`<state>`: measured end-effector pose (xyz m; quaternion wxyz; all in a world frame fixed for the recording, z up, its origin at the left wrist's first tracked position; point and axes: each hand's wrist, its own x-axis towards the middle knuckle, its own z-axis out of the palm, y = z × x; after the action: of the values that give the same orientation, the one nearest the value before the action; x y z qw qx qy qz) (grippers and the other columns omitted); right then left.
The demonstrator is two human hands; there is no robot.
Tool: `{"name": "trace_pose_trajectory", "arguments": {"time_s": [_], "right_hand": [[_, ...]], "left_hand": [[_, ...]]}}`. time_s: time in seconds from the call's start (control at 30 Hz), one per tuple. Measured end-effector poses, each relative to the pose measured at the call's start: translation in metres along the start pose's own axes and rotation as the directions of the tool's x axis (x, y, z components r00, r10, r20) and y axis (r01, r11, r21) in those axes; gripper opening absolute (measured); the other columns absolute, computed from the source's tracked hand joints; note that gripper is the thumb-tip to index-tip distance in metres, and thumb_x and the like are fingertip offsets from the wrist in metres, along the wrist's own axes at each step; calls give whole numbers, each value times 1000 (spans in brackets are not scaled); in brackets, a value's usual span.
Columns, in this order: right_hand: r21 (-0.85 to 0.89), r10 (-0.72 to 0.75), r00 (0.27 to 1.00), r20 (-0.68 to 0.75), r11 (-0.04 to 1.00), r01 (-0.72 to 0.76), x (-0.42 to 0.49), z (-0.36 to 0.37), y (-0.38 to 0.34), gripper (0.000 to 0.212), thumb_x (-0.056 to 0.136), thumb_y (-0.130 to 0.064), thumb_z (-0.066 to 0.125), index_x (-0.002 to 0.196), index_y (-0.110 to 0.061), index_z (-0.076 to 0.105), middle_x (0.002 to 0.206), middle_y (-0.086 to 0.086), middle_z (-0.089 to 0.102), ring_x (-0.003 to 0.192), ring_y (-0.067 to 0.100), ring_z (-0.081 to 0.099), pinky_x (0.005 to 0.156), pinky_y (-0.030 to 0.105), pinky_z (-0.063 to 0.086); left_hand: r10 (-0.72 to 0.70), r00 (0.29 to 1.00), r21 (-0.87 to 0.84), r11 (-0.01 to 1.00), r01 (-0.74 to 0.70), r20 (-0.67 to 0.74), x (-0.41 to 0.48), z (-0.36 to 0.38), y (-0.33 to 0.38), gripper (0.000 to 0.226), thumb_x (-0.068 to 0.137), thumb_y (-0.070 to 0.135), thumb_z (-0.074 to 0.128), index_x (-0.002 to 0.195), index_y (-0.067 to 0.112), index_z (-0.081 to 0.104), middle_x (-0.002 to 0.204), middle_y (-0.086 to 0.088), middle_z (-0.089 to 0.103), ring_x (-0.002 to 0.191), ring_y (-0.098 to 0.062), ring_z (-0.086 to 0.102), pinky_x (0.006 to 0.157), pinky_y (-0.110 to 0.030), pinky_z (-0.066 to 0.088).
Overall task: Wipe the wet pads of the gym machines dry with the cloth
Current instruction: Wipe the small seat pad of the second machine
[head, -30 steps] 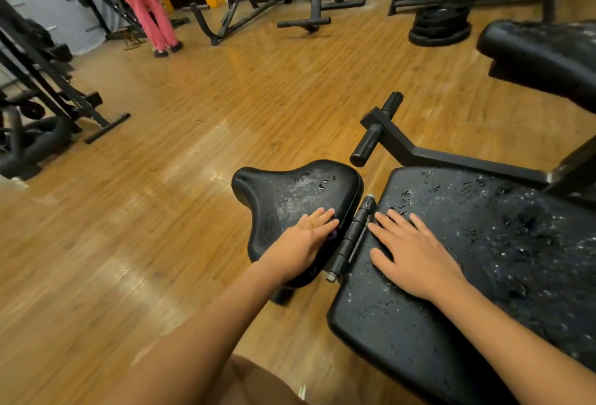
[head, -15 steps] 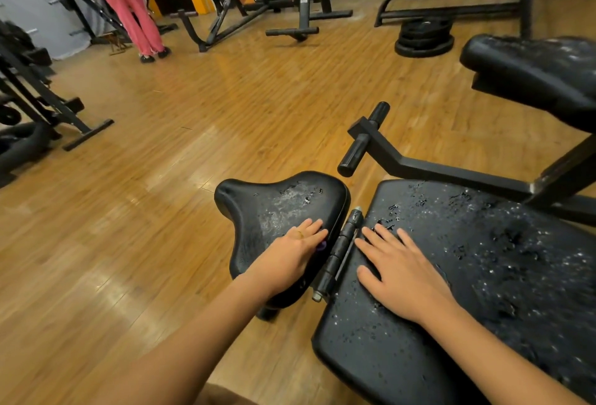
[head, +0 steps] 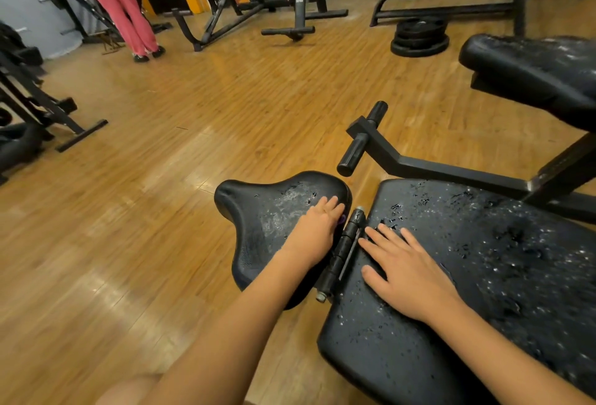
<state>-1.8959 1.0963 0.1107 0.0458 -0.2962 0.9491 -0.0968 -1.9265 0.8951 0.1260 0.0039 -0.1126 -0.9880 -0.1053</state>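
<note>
Head | left hand flat at seat pad edge | right hand flat on bench pad | hinge between

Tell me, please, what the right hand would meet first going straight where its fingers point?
Probably the black metal hinge bar beside the wet black bench pad that the right hand lies flat on.

**Hinge and frame crowd the pads' inner and far edges**

The hinge fills the narrow gap between the seat pad and the back pad. The left hand lies at the seat pad's right edge, and the right hand lies flat at the back pad's left edge. The seat pad's left half and the back pad's right stretch are free. A frame bar runs along the back pad's far edge. An upper pad overhangs its far right corner.
</note>
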Motion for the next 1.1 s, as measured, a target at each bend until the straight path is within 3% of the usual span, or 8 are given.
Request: {"name": "trace_pose_trajectory", "arguments": {"time_s": [0.07, 0.17, 0.3, 0.47, 0.53, 0.67, 0.87, 1.1], "right_hand": [[3, -2, 1000, -2, 1000, 2, 1, 0, 0, 60, 98, -52, 21, 154, -30, 19, 162, -10, 9, 149, 8, -3, 119, 34, -9], [7, -7, 1000, 1, 1000, 7, 0, -1, 0, 60, 99, -52, 22, 155, -30, 18, 162, -10, 9, 149, 8, -4, 118, 34, -11], [1, -8, 1000, 9, 1000, 8, 1, 0, 2, 62, 97, -53, 18, 154, -30, 18, 162, -10, 9, 149, 8, -3, 118, 34, -9], [4, 0, 1000, 19, 1000, 0, 1, 0, 3, 66, 93, -55, 13, 154, -30, 18, 162, -10, 10, 149, 8, -3, 118, 34, -9], [5, 0, 1000, 24, 1000, -1, 0, -1, 3, 67, 92, -55, 12, 154, -30, 19, 162, -10, 10, 149, 8, -2, 119, 35, -8], [6, -2, 1000, 26, 1000, 2, 0, -2, 2, 61, 98, -53, 18, 154, -29, 18, 162, -9, 10, 149, 9, -1, 120, 36, -6], [7, 2, 1000, 27, 1000, -2, -1, -1, 1, 59, 100, -52, 20, 154, -29, 18, 162, -9, 10, 149, 10, -1, 121, 36, -6], [-8, -6, 1000, 22, 1000, 6, -2, -2, 0, 59, 100, -50, 21, 154, -28, 19, 162, -8, 11, 149, 10, 1, 121, 36, -5]], "left_hand": [[20, 999, -16, 1000, -20, 32, -32, -2, 3, 40, 104, 18, 35, 139, 6, 48, 150, -13, 40, 136, -31, 35, 100, -46, 42], [11, 993, -1, 1000, -11, 113, -65, -3, -4, 49, 105, 16, 40, 153, 15, 31, 163, -4, 20, 151, -24, 14, 117, -35, 21], [13, 992, 23, 1000, -17, 129, -90, -2, -17, 54, 105, 12, 39, 156, 22, 24, 165, 4, 12, 152, -17, 7, 117, -29, 21], [6, 1000, -61, 998, -7, -22, -130, 3, -35, 51, 100, 29, 26, 141, 15, 52, 152, -1, 44, 144, -21, 36, 105, -37, 45], [-54, 997, -87, 995, 49, -50, -139, 10, -44, 54, 100, 33, 23, 143, 16, 51, 154, 0, 41, 145, -24, 33, 111, -36, 37], [-126, 986, -74, 990, 119, -111, -144, 16, -58, 43, 99, 13, 44, 140, 12, 53, 151, -7, 44, 141, -31, 39, 115, -33, 26], [-500, 841, -222, 861, 458, -207, -99, 6, -71, 45, 106, 20, 38, 151, 12, 37, 161, -7, 26, 150, -26, 21, 115, -34, 25], [-574, 778, -278, 814, 509, -256, -107, 19, -48, 45, 106, 18, 36, 150, 8, 35, 161, -11, 25, 150, -28, 19, 117, -38, 26]]}}
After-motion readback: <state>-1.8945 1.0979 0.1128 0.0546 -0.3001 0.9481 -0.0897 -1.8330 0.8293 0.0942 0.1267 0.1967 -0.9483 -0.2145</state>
